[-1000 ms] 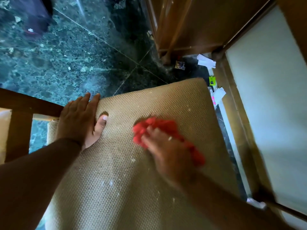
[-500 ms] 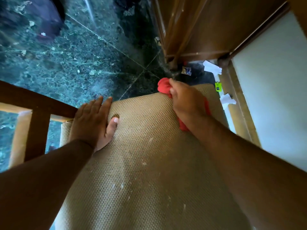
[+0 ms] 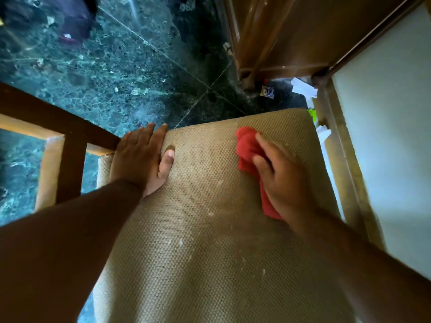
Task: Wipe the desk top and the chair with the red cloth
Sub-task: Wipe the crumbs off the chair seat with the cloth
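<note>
The chair seat (image 3: pixel 210 229) is a tan woven cushion filling the lower middle of the view, flecked with pale specks. The red cloth (image 3: pixel 247 150) lies bunched on the seat's far right part. My right hand (image 3: pixel 279 176) presses down on it, fingers closed over the cloth; part of the cloth is hidden under the palm. My left hand (image 3: pixel 142 157) lies flat on the seat's far left corner, fingers over the edge and thumb on the cushion. The desk top (image 3: pixel 391 136) is the pale surface at the right.
The chair's dark wooden armrest (image 3: pixel 58 122) runs along the left. Dark green marble floor (image 3: pixel 105 73) lies beyond the seat. The wooden desk frame (image 3: pixel 291 38) stands at the top right. Scraps of paper and a small wrapper (image 3: pixel 267 91) litter the floor between seat and desk.
My right hand swept the red cloth from mid-seat to the far edge, then drew it back toward me along the right side. My left hand stayed on the left corner.
</note>
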The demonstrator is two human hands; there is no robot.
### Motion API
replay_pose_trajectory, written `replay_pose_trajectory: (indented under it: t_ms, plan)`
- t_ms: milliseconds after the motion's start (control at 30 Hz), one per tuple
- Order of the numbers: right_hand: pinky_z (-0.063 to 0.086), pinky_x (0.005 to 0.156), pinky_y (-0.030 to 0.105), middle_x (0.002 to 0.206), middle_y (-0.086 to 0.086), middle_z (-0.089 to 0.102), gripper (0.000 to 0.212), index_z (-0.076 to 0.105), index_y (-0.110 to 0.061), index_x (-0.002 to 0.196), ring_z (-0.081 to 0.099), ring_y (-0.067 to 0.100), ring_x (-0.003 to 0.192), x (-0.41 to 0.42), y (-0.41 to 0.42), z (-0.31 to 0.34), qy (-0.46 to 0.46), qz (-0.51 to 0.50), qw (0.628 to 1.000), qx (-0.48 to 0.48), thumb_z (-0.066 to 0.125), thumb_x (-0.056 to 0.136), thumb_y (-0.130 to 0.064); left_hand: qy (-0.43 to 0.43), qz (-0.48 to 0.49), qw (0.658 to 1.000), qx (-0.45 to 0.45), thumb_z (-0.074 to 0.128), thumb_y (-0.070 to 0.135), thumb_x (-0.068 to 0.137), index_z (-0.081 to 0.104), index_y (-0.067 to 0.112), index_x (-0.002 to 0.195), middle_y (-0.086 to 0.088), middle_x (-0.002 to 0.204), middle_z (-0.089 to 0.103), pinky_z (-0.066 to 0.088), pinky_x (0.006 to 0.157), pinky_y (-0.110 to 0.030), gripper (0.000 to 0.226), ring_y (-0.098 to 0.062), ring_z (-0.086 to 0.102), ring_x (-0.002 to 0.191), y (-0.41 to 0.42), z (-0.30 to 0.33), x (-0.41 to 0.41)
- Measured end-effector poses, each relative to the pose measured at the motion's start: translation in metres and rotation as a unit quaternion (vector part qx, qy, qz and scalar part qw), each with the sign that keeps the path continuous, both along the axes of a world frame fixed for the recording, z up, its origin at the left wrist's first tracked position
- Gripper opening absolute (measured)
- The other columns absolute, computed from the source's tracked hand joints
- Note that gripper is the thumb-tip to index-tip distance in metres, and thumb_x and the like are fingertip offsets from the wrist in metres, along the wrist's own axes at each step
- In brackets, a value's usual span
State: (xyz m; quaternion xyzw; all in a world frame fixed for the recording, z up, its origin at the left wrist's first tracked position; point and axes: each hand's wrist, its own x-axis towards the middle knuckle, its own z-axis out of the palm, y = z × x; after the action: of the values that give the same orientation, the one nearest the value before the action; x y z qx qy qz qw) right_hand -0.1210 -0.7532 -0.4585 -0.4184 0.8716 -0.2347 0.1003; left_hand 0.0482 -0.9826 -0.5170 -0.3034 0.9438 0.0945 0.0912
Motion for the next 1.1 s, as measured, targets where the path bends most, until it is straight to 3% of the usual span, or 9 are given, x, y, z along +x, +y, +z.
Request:
replay_pose_trajectory:
  t_ms: [67, 200, 300, 433, 567, 667, 800, 933, 1100]
  plan:
    - [0.041, 0.096, 0.041, 0.137, 0.012, 0.051, 0.057, 0.045, -0.015, 0.143, 0.051, 0.030, 0.118, -0.007, -0.022, -0.013, 0.069, 0.010, 0.993, 0.096, 0.057, 0.093, -0.042, 0.000, -0.004, 1.000, -0.002, 0.022, 0.048, 0.093, 0.028, 0.011, 0.154, -0.020, 0.155, 0.038, 0.026, 0.116, -0.050, 0.071, -0.037, 0.037, 0.141, 0.000, -0.002, 0.000]
    - [0.048, 0.074, 0.035, 0.116, 0.008, 0.059, 0.037, 0.055, -0.020, 0.130, 0.059, 0.026, 0.094, 0.018, -0.022, -0.021, 0.106, 0.000, 0.991, 0.085, 0.053, 0.095, -0.031, 0.008, -0.007, 1.000, -0.008, 0.021, 0.049, 0.094, 0.030, 0.011, 0.153, -0.020, 0.152, 0.041, 0.028, 0.114, -0.051, 0.070, -0.038, 0.040, 0.138, -0.002, -0.004, 0.001]
    - [0.045, 0.059, 0.036, 0.096, 0.002, 0.058, 0.026, 0.056, -0.025, 0.115, 0.056, 0.025, 0.075, 0.098, 0.009, -0.025, 0.114, 0.156, 0.976, 0.104, 0.051, 0.089, -0.027, 0.008, -0.009, 1.000, -0.010, 0.021, 0.049, 0.093, 0.031, 0.011, 0.152, -0.022, 0.150, 0.043, 0.028, 0.114, -0.051, 0.071, -0.039, 0.041, 0.136, -0.001, -0.004, 0.001]
    - [0.053, 0.064, 0.039, 0.105, -0.001, 0.062, 0.030, 0.057, -0.028, 0.119, 0.060, 0.024, 0.081, 0.120, 0.034, -0.004, 0.016, 0.271, 0.955, 0.121, 0.056, 0.089, -0.027, -0.011, -0.006, 1.000, -0.006, 0.021, 0.051, 0.096, 0.026, 0.012, 0.155, -0.026, 0.156, 0.033, 0.022, 0.118, -0.052, 0.071, -0.044, 0.031, 0.143, -0.001, 0.009, 0.001]
    - [0.051, 0.068, 0.034, 0.110, 0.004, 0.065, 0.039, 0.050, -0.026, 0.129, 0.063, 0.025, 0.089, 0.049, 0.019, 0.018, 0.016, 0.130, 0.990, 0.056, 0.039, 0.095, -0.042, -0.001, 0.002, 1.000, -0.002, 0.023, 0.049, 0.096, 0.022, 0.010, 0.157, -0.028, 0.160, 0.020, 0.018, 0.118, -0.052, 0.072, -0.046, 0.020, 0.147, 0.012, 0.018, 0.015]
    - [0.041, 0.088, 0.027, 0.126, 0.008, 0.063, 0.044, 0.049, -0.015, 0.138, 0.059, 0.023, 0.110, 0.000, -0.009, 0.013, -0.003, 0.069, 0.998, 0.010, 0.045, 0.098, -0.033, 0.010, 0.021, 1.000, -0.003, 0.023, 0.047, 0.095, 0.024, 0.011, 0.156, -0.026, 0.161, 0.020, 0.018, 0.118, -0.051, 0.071, -0.044, 0.021, 0.148, 0.019, 0.015, 0.019]
    - [0.029, 0.115, 0.038, 0.143, 0.017, 0.050, 0.042, 0.051, -0.003, 0.137, 0.040, 0.031, 0.138, -0.011, -0.051, -0.022, 0.015, 0.060, 0.998, -0.009, 0.048, 0.099, -0.021, 0.032, 0.021, 0.999, -0.008, 0.023, 0.046, 0.096, 0.024, 0.013, 0.156, -0.023, 0.162, 0.021, 0.016, 0.119, -0.050, 0.069, -0.040, 0.020, 0.149, 0.015, 0.003, 0.016]
    - [0.023, 0.112, 0.039, 0.159, 0.012, 0.024, 0.074, 0.025, -0.012, 0.151, 0.025, 0.030, 0.145, 0.002, -0.029, -0.031, 0.043, 0.110, 0.992, 0.043, 0.053, 0.090, -0.043, 0.018, 0.007, 1.000, 0.001, 0.026, 0.045, 0.099, 0.025, 0.012, 0.155, -0.023, 0.161, 0.024, 0.019, 0.120, -0.049, 0.065, -0.041, 0.023, 0.147, 0.012, 0.006, 0.019]
    - [0.028, 0.110, 0.037, 0.158, 0.011, 0.028, 0.056, 0.028, -0.011, 0.151, 0.036, 0.031, 0.140, -0.005, -0.034, -0.027, 0.021, 0.085, 0.995, 0.038, 0.045, 0.098, -0.020, 0.022, 0.003, 0.996, 0.082, 0.028, 0.047, 0.104, 0.033, 0.015, 0.153, -0.020, 0.154, 0.040, 0.034, 0.112, -0.048, 0.059, -0.037, 0.038, 0.141, -0.023, 0.016, -0.024]
